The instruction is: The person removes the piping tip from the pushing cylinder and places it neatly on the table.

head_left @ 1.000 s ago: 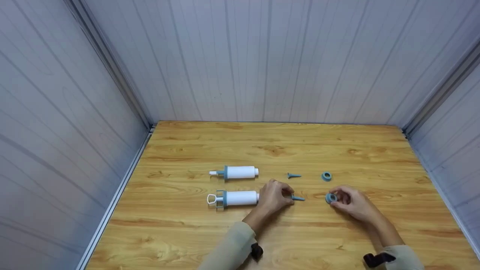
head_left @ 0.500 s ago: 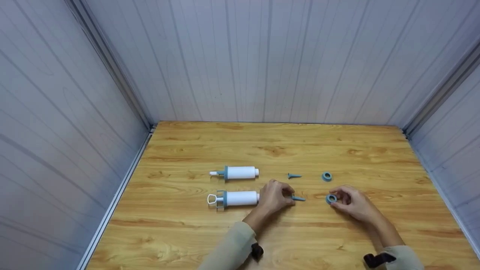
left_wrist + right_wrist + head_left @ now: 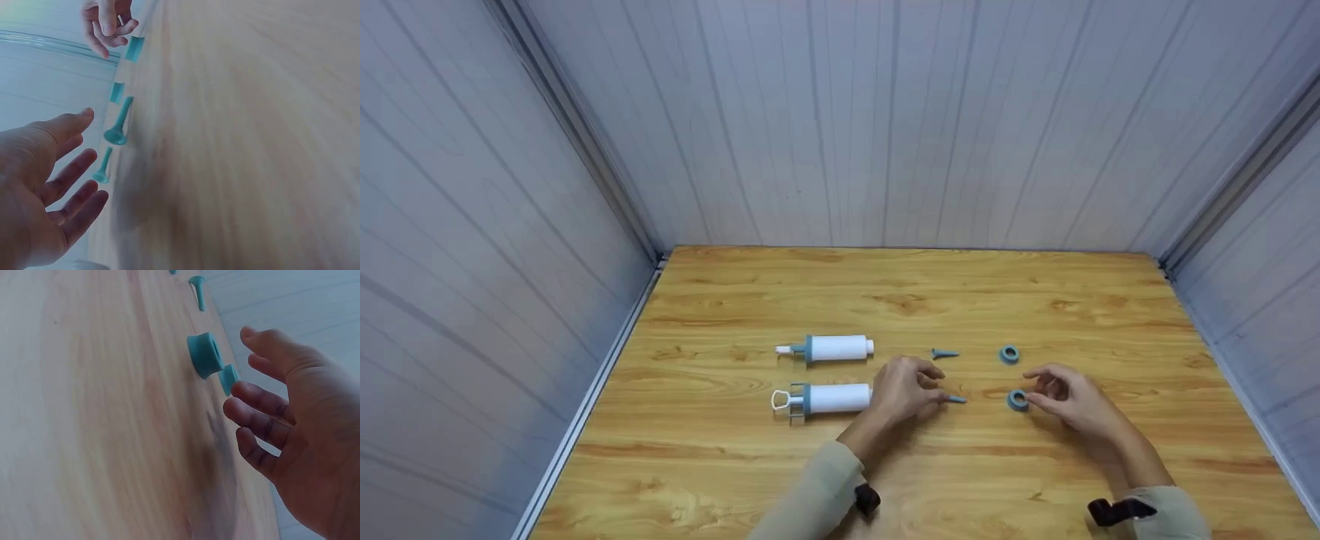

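My left hand (image 3: 906, 391) hovers with loosely bent fingers over the near blue-green flared nozzle (image 3: 957, 400), whose wide end it hides in the head view. In the left wrist view that nozzle (image 3: 119, 125) lies apart from the fingers. My right hand (image 3: 1069, 401) is beside the near blue-green ring (image 3: 1012, 403), its fingers parted and relaxed. The right wrist view shows a gap between this ring (image 3: 200, 355) and the fingertips. Neither hand holds anything. Left of my left hand lies a white cylinder (image 3: 840, 398) with a blue-green flange and white loop handle; its right end is hidden.
A matching row lies farther back: a second white cylinder (image 3: 840, 347), a smaller-looking nozzle (image 3: 945, 353) and another ring (image 3: 1003, 358). All rest on the wood-grain table (image 3: 900, 300). Pale panel walls (image 3: 847, 135) stand at the back and both sides.
My right hand has let go of the near ring and drawn slightly right. The fingers of my left hand have loosened off the near nozzle. The pieces stay in place; the head view shifted slightly.
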A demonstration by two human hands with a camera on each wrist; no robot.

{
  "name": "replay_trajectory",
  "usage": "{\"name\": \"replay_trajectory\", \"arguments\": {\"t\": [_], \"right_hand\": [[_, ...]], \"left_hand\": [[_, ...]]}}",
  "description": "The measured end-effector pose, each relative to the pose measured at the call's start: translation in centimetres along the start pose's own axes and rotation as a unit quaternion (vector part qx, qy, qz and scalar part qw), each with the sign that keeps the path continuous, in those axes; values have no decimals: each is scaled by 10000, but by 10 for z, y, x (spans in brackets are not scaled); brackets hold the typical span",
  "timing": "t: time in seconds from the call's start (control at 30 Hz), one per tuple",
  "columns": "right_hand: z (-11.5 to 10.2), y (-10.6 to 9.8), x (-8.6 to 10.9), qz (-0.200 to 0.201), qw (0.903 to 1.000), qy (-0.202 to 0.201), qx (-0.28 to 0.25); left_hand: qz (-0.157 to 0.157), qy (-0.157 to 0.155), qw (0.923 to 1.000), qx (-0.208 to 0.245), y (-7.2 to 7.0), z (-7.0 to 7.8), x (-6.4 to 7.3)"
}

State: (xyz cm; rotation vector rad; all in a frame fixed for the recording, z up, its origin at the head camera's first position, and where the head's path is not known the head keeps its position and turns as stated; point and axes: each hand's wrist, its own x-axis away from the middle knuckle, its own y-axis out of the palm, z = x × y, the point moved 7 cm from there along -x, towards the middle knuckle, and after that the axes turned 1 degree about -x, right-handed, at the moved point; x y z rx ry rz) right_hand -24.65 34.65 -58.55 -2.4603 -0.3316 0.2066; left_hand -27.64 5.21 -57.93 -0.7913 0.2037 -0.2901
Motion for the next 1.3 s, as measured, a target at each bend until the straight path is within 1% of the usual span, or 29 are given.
{"name": "replay_trajectory", "arguments": {"t": [0.1, 0.23, 0.3, 0.43, 0.5, 0.57, 0.7, 0.8, 0.93, 1.0, 1.07, 1.13, 1.3], "right_hand": [[-3, -2, -2, 81, 9999, -56, -66], [-4, -5, -1, 367, 9991, -196, 14], [-5, -7, 0, 537, 9981, -290, 93], [-5, -11, 2, 832, 9954, -456, 162], [-4, -12, 4, 889, 9947, -492, 150], [-2, -13, 5, 910, 9946, -486, 117], [2, -15, 8, 828, 9956, -442, 33], [4, -18, 10, 720, 9964, -448, 9], [6, -23, 13, 585, 9969, -517, -6], [6, -26, 15, 524, 9971, -559, -12], [7, -29, 16, 471, 9972, -583, -8], [7, -31, 18, 427, 9973, -603, 19], [10, -36, 21, 311, 9981, -528, -10]], "left_hand": [[72, 16, 10000, 33, -10, -1, 0], [140, 233, 9996, 47, -23, -1, 1], [195, 284, 9994, -39, -29, -3, 2], [284, 281, 9990, -209, -41, -10, 7], [315, 347, 9987, -209, -47, -13, 9], [335, 483, 9981, -204, -53, -16, 11], [332, 741, 9963, -287, -71, -24, 16], [217, 892, 9951, -376, -85, -33, 21], [-187, 1125, 9932, -233, -102, -45, 29], [-407, 1181, 9921, -120, -110, -52, 34], [-553, 1144, 9919, -36, -119, -59, 38], [-643, 1042, 9925, 6, -127, -66, 41], [-671, 803, 9944, -120, -146, -84, 49]]}}
